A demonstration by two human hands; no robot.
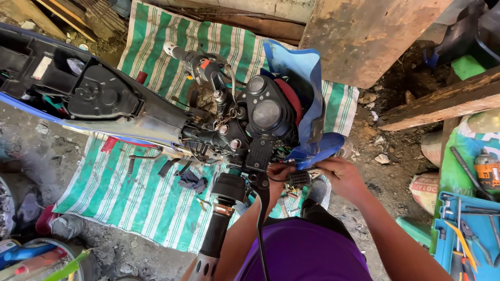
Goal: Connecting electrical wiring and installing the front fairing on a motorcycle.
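I had both hands together at the handlebar: left hand (278, 171) steadied the black switch housing (298, 178), right hand (341, 174) clamped on its far end

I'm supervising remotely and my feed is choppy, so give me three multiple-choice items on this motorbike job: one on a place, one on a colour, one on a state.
1. Where is the tool tray?
A. At the person's right
B. On the bike seat
C. Under the front wheel

2. What colours is the striped sheet under the motorbike?
A. Red and black
B. Green and white
C. Plain yellow

3. What are the hands doing?
A. Resting on the ground
B. Both at a small black part by the handlebar
C. Holding a drill

Answers: 1 A, the blue tray lies at the frame's right edge. 2 B, green and white stripes show. 3 B, left hand and right hand meet on the part.
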